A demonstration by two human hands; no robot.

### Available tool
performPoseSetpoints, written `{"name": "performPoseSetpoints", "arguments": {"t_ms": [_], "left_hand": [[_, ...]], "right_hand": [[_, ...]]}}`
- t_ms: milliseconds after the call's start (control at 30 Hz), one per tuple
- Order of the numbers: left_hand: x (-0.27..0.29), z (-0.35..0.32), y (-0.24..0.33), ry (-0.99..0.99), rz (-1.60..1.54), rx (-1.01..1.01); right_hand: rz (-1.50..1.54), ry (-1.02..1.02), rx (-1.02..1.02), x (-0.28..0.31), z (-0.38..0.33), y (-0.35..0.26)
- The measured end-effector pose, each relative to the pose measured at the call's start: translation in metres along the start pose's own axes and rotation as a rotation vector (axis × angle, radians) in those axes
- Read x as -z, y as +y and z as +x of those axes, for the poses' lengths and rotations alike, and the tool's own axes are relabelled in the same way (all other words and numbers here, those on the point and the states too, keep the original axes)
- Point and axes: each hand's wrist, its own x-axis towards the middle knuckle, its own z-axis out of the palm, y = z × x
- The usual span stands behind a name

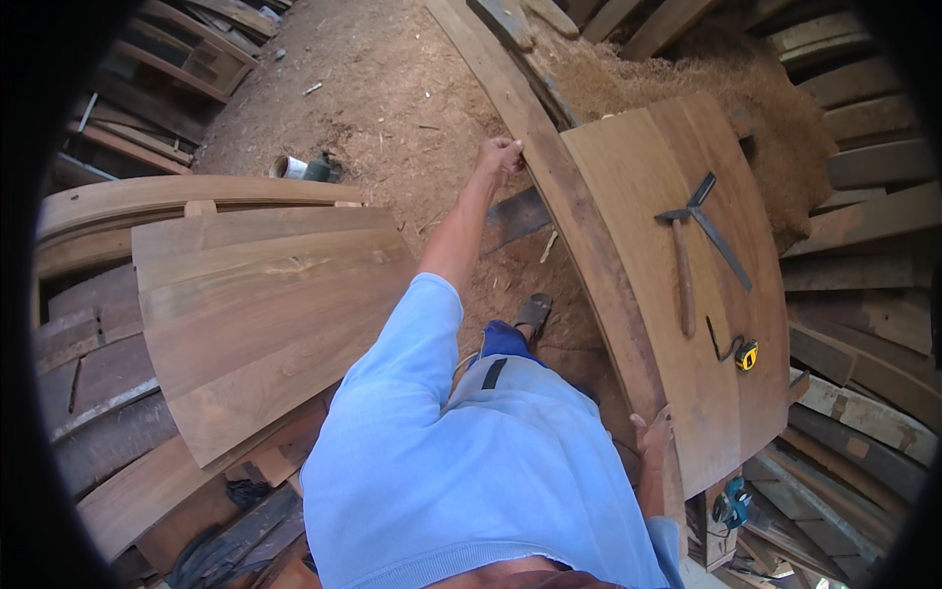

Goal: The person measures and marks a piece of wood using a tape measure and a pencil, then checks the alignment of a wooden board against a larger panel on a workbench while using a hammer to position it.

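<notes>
From where I stand, far left: stacked timber (pixel 108 334) piled up, then a wide tapered-looking wooden panel (pixel 265 314) lying over it, grain lengthwise. Past its far end, on the dirt floor (pixel 383 88), a whitish can (pixel 288 167) on its side, dark green object (pixel 319 168) just beside, kind unclear. Centre: person in a light blue shirt (pixel 471 442), one sandalled foot (pixel 533 312) showing below. Left hand (pixel 501 160) reaches out to the long plank (pixel 564 196), fingers bent and pressed together, pinching its near edge toward the far end. Plank runs along the near side of a second, broad panel (pixel 643 196); cannot tell if it rests on it or only sits against it. Right hand (pixel 652 432) is low, at the plank's close end, touching; thumb apart from the fingers, but how firmly they grip, cannot tell. On the broad panel: wooden-handled hammer (pixel 684 275), its head touching or overlapping a dark angled bevel-type tool (pixel 721 240), and nearer the person a yellow-and-black tape measure (pixel 748 355). Sawdust heap (pixel 775 162) behind the panel. Teal power tool (pixel 732 504) below its close corner. Far right, more stacked boards (pixel 873 231).
</notes>
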Motion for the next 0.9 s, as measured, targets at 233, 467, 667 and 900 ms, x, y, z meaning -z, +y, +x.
{"name": "performPoseSetpoints", "arguments": {"t_ms": [233,467,667,900], "left_hand": [[0.002,0.004,-0.003,0.01,0.01,-0.013],[-0.004,-0.002,-0.002,-0.01,-0.017,-0.014],[-0.003,-0.005,0.0,0.028,0.059,-0.022],[0.0,0.004,-0.009,0.002,0.022,-0.042]], "right_hand": [[-0.006,-0.004,0.009,0.005,-0.001,-0.003],[0.009,-0.011,-0.004,-0.001,-0.001,0.002],[0.008,0.0,0.004,0.003,-0.004,-0.002],[0.0,0.001,-0.003,0.005,-0.005,-0.005]]}}
